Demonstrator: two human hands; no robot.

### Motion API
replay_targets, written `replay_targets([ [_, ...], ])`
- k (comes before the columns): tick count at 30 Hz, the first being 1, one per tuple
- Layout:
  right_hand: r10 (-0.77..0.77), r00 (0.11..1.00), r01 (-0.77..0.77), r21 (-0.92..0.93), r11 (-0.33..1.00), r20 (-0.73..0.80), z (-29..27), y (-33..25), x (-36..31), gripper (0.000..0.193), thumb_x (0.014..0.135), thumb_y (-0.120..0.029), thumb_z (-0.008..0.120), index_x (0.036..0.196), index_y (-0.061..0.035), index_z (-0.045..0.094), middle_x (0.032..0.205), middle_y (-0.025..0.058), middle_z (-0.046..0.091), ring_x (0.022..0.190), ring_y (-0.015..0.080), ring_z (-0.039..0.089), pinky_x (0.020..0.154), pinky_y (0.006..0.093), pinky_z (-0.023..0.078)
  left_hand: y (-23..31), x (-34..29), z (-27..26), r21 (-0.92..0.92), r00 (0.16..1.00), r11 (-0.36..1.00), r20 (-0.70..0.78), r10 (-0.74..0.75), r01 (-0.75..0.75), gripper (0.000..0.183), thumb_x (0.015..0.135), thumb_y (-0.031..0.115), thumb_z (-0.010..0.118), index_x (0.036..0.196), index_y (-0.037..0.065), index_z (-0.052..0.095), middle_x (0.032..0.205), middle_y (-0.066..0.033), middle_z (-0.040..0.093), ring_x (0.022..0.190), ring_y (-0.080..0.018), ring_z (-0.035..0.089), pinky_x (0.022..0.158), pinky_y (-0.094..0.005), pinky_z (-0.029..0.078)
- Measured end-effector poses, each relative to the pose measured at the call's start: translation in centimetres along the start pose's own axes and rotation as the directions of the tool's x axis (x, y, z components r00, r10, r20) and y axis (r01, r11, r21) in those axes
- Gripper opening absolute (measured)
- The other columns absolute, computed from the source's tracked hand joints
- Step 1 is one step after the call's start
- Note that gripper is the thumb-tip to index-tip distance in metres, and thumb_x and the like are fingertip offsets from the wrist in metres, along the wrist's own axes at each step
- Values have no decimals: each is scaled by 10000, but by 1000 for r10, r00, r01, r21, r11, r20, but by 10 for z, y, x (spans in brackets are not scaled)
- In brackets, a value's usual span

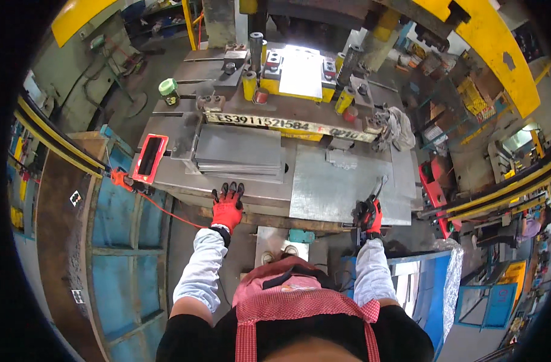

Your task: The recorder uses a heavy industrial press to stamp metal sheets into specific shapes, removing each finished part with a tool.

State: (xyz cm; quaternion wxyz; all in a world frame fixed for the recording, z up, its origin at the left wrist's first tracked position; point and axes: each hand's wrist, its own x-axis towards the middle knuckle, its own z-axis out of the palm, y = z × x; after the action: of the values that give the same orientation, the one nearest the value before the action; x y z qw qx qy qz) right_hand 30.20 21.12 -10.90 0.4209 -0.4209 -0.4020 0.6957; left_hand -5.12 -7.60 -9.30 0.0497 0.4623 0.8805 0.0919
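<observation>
My left hand [228, 205], in a red glove with black fingertips, is at the table's front edge with its fingers spread and nothing in them. Just beyond it lies a stack of grey metal sheets [239, 148]. My right hand [372, 216], gloved in red and black, is closed around a hand tool with a slim metal end [381, 184]; its exact kind is unclear. Under that tool, a wide flat metal sheet [324, 190] covers the table's right part. Small flat metal pieces [342, 158] lie at its far edge. A bright sheet [301, 75] rests on the press die.
Yellow and dark die posts [249, 85] stand behind a long lettered bar [287, 123]. A grey rag [399, 130] hangs at the right. At the left are a red-framed dark object [149, 158] and a green-lidded jar [168, 92]. Striped guards [58, 136] flank both sides.
</observation>
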Motion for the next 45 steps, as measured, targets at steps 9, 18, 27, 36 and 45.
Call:
replay_targets([
  [9, -114, 904, 230, -243, 942, 412, 131, -126, -11, 423, 786, -136, 618, 1166, -38, 462, 781, 3, 526, 610, 66, 458, 520, 225, 399, 4, -4, -12, 5, 993, 1000, 116, -1, 0, 654, 806, 383, 508, 1376, 222, 232, 1437, -72, 211, 1309, -303, 218, 1047, -520, 158],
  [18, -178, 380, 600, -95, 794, 908, 290, -176, 188, 151, 795, -177, 601, 882, -54, 607, 703, -13, 565, 573, 71, 482, 492, 212, 362, 109, 62, -128, -704, 991, 704, 132, 7, 88, 321, 820, 352, 551, 1017, 105, 609, 778, -127, 643, 760, -285, 611, 634, -363, 455],
  [27, -193, 787, 281, -62, 958, 586, 200, -181, 40, 313, 790, -27, 536, 1099, 12, 503, 766, -5, 455, 667, 88, 454, 596, 230, 392, 152, 236, -103, -832, 976, -525, 82, 203, 179, 353, 893, 335, 455, 1127, 81, 534, 1014, -78, 612, 889, -213, 583, 782, -368, 460],
  [36, 110, 917, -37, -192, 981, 384, 32, -52, 21, 477, 820, -143, 547, 1256, -33, 386, 919, 85, 588, 622, 124, 522, 541, 262, 458, 142, 290, -83, -766, 997, -642, 62, -37, 24, 197, 870, 193, 523, 987, 53, 598, 912, -106, 634, 755, -231, 628, 677, -328, 505],
  [45, 51, 954, 45, -308, 950, 296, 65, -107, -11, 520, 783, -70, 586, 1275, -49, 419, 737, 17, 557, 547, 59, 472, 480, 216, 403, 26, 145, -220, -885, 839, 315, -440, -320, -343, 240, 755, 47, 592, 986, -6, 630, 876, -20, 628, 805, -101, 550, 762, -231, 420],
])
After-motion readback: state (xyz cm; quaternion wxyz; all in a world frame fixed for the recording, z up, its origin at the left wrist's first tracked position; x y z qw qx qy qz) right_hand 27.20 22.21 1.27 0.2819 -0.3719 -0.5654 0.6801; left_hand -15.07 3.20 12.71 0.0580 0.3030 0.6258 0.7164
